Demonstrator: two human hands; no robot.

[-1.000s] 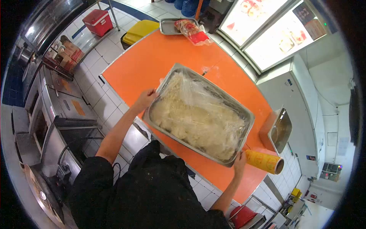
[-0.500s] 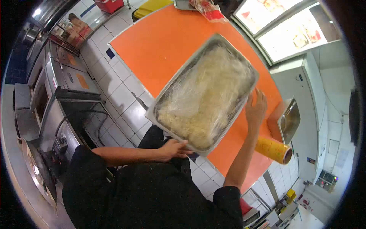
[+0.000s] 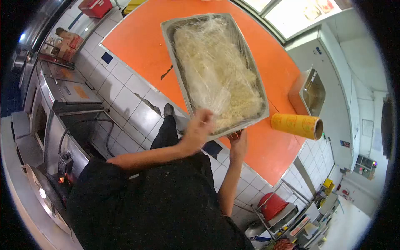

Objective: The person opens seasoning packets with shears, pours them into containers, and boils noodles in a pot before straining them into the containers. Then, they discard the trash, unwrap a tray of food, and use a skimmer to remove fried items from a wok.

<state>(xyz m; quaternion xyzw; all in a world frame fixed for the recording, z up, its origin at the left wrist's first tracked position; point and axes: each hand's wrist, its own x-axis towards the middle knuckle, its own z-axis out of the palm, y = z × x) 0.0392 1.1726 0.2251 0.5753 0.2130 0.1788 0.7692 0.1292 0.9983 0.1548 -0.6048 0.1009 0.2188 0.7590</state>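
It's a working kitchen, with white floor tiles (image 3: 118, 75), a brightly lit display fridge (image 3: 296, 18) at the far side and an orange table (image 3: 271, 154) in the middle. From where I'm standing, the deep metal tray (image 3: 174, 62) lies slantwise on the table, its near end by the edge, filled with pale, shredded-looking food (image 3: 246, 100) under clear plastic film (image 3: 208, 93). A yellow roll (image 3: 293, 125) rests just to its right.

The person's left hand (image 3: 198, 131) is at the tray's near left corner, beside a bunched patch of film; it's blurred, and I can't tell whether the fingers pinch anything. The right hand (image 3: 238, 146) is at the near end, its fingertips tucked out of sight below the rim, so their grip is unclear too.

To my eye, this is film-smoothing work. I'd steady the tray with one hand, ease the bunched patch flat toward the rim without tugging, then press the film down outside the metal, corners especially, where gaps tend to form.
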